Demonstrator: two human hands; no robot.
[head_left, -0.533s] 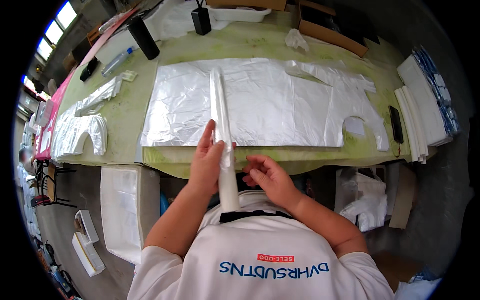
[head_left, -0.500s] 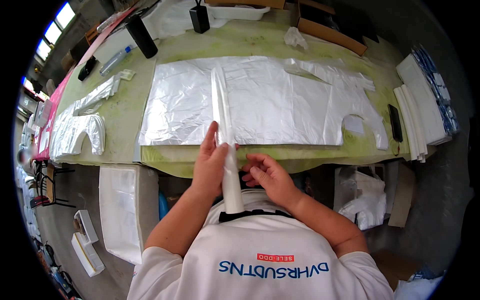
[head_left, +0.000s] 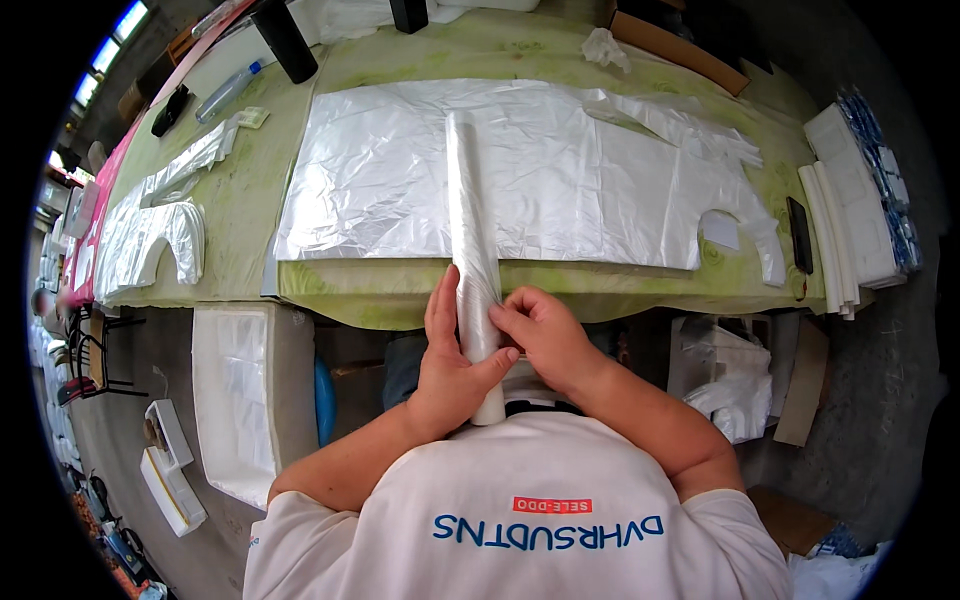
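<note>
A long roll of translucent white plastic film point(head_left: 472, 215) stands out from my waist over the table's near edge, its far end above a flat plastic sheet stack point(head_left: 370, 185). My left hand point(head_left: 445, 375) grips the roll's lower part from the left, fingers straight along its side and thumb across the front. From the right, my right hand point(head_left: 548, 338) pinches at the roll's side with thumb and forefinger, the other fingers curled. The flat sheets have sleeve-like cut shapes point(head_left: 745, 225) on the right.
Another folded plastic piece point(head_left: 170, 235) lies on the left of the green-covered table point(head_left: 400, 290). A bottle point(head_left: 228, 92) and black cylinder point(head_left: 284, 42) are behind it. A phone point(head_left: 799, 235) and white rolls point(head_left: 828, 240) lie right. Below are a white foam box point(head_left: 240, 390) and plastic-filled box point(head_left: 735, 385).
My right hand has come in from the right and now touches the roll. The film looks more evenly rolled, and my left thumb lies lower across it. The view has shifted slightly.
</note>
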